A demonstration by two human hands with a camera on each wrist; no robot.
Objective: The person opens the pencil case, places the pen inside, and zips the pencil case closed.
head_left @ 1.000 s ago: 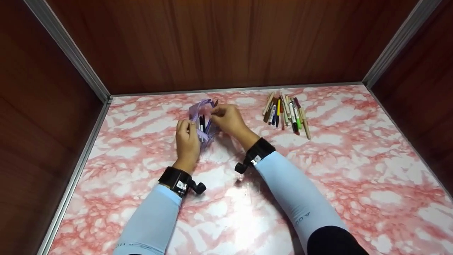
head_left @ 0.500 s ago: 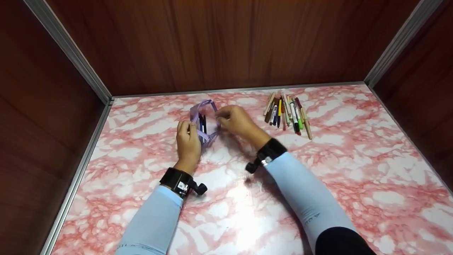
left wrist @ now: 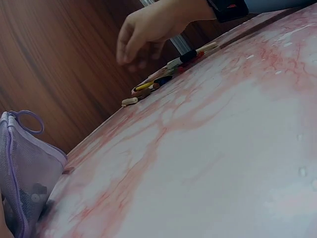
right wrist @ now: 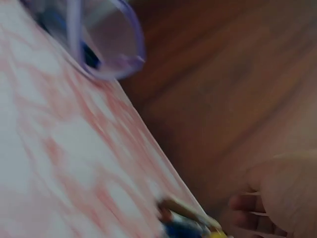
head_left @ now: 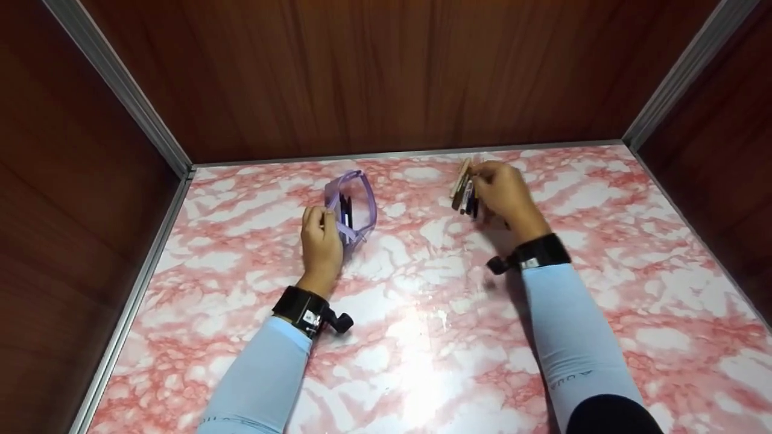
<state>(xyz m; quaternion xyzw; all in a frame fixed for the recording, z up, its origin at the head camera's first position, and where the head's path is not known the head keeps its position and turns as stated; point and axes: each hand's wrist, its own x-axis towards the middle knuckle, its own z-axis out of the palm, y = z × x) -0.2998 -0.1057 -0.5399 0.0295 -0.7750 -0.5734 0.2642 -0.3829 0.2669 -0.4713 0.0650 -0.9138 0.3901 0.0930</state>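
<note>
My left hand [head_left: 321,238] grips the near left side of a purple mesh pencil case [head_left: 374,208], whose mouth gapes toward the right. A few dark pens [head_left: 347,211] lie inside it. In the left wrist view the mesh wall [left wrist: 39,163] and a purple ring [left wrist: 30,121] show. My right hand [head_left: 505,191] hovers over the pile of pens and markers [head_left: 461,193], its fingers loosely bent and nothing between them. It covers most of the pile in the head view. A yellow pen [left wrist: 144,86] shows below the fingers in the left wrist view.
The pile lies near the back of a pink-and-white marbled table [head_left: 410,271]. Dark wooden panels [head_left: 386,78] with metal edging [head_left: 120,84] enclose it at the back and sides. The pencil case stands left of the pile.
My right hand has left the mouth of the pencil case and moved right to above the pile. The pen it pinched earlier is gone from its fingers. My left hand stays put.
</note>
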